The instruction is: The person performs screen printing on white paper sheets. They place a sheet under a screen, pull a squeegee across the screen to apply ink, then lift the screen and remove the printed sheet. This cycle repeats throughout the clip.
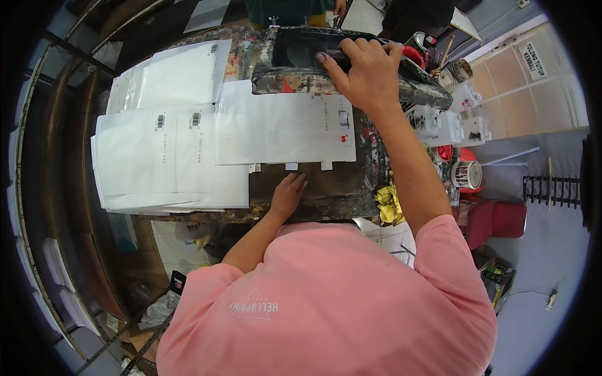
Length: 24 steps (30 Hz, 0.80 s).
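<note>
A screen-printing frame (295, 83) with ink-stained edges lies over the far part of the worktable. My right hand (370, 72) reaches across it, thumb and fingers closed round a dark squeegee (338, 61) on the black mesh. Under the frame's near edge sticks out a white plastic bag (282, 135), flat, with small printed marks and a red mark at its right. At the bag's near edge, small white tabs (291, 167) sit on the brown board (338, 182). Just below them my left hand (290, 195) rests near the table's front edge, fingers stretched out, holding nothing visible.
Stacks of white bags (169, 166) cover the table's left side. Yellow crumpled cloth (390, 203) lies at the right edge. Paint cans (466, 175) and plastic tubs (448, 128) stand to the right, near a red chair (495, 222). Another person (285, 12) stands at the far side.
</note>
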Available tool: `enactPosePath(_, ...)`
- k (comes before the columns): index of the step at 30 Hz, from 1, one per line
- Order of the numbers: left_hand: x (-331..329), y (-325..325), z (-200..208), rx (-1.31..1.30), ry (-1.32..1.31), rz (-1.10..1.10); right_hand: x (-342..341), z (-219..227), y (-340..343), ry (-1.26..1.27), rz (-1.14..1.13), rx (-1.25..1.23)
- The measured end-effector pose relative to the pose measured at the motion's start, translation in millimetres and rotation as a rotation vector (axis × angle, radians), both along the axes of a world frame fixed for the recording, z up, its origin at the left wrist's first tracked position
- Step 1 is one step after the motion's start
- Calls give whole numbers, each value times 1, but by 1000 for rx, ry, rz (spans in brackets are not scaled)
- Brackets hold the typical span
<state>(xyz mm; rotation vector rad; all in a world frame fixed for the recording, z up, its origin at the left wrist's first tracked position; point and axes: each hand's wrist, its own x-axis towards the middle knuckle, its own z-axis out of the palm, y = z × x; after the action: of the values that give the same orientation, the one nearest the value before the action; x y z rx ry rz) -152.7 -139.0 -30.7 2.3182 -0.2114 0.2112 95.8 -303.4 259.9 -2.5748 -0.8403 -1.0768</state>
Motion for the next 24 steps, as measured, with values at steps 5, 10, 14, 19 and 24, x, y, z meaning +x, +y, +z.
enactPosePath(5,5,4,-16,109,-85,-124,7,11,3,7,-12,-15)
enactPosePath(10,13,4,-11,350,-42,-302,4,23,6,65,-24,-51)
enactPosePath(14,-3,7,19,251,46,-183,5,21,7,42,-24,-90)
enactPosePath(19,-138,77,41,578,238,-131,1,17,8,57,-15,-63)
enactPosePath(24,-293,139,50,284,765,539,-6,9,5,22,-34,-78)
